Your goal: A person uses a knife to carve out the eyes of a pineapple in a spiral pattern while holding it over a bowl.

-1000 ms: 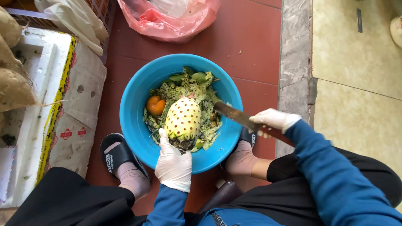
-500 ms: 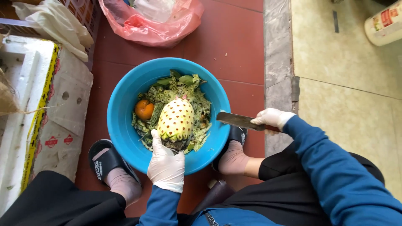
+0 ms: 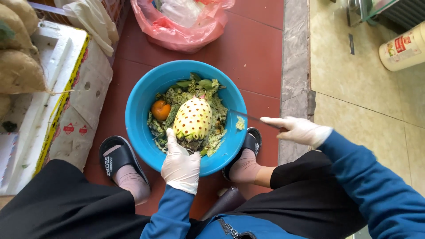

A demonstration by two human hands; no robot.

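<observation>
Foam box (image 3: 48,84) with tan sacks (image 3: 17,53) on it sits at far left, beside the red tile floor (image 3: 261,48). Black sandal (image 3: 117,155) on the person's left foot is planted next to the blue plastic basin (image 3: 137,115).

Left hand (image 3: 181,163), in a white glove, is closed around the base of the peeled pineapple (image 3: 192,121) and props it upright over the heap of green peelings (image 3: 217,106) inside the basin. An orange fruit (image 3: 160,109) lies among the scraps on the basin's left side. Pink plastic bag (image 3: 186,31) sits beyond the basin's far rim.

Right hand (image 3: 299,129), also gloved, is clenched on the handle of a knife (image 3: 252,117). The blade now points at the pineapple's right flank but stands apart from it, hovering over the basin's right rim, with a scrap of peel (image 3: 240,123) just below it.

Change from a second ago: the blade was laid across the fruit's upper right side; it has since drawn back to the right and come clear. I judge that a cutting stroke has finished. The left-hand grip reads the same throughout. The view has also shifted, so that a cream bottle (image 3: 405,46) at the upper right now shows fully.
</observation>
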